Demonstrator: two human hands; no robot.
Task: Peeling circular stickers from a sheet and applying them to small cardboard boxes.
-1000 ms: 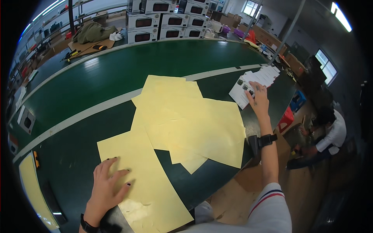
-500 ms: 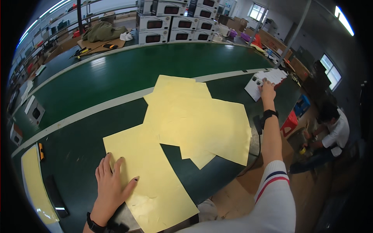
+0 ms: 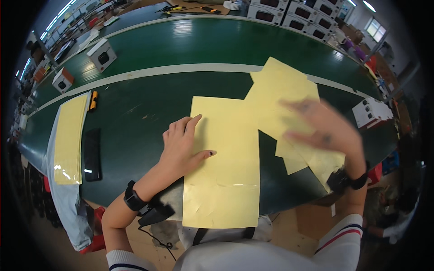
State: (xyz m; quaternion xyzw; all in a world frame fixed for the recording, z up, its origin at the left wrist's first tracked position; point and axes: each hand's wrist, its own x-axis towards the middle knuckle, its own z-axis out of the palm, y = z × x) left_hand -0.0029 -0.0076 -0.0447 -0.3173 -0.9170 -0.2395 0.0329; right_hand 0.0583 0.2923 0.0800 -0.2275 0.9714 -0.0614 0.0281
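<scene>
A long yellow paper sheet [image 3: 221, 153] lies lengthwise in front of me, its near end at the table edge. My left hand [image 3: 181, 144] rests at its left side, fingers and thumb spread on or just over the paper. A loose pile of yellow sheets [image 3: 285, 86] fans out to the right and overlaps the long sheet's far right side. Over that pile is my right hand [image 3: 325, 126], smeared by motion, its thumb and fingers apart with nothing visible between them. At the far right lies a white printed stack [image 3: 370, 112], apart from both hands.
To the left are a bagged stack of yellow sheets [image 3: 70, 140], an orange cutter [image 3: 93, 100] and a black flat object [image 3: 92, 153]. Small white boxes [image 3: 102, 55] stand at the far left. Stacked cartons [image 3: 298, 18] stand beyond the green table [image 3: 217, 43].
My right hand has come back from the white printed stack to over the yellow pile. My left hand stays on the long sheet. The view has turned and tilted down.
</scene>
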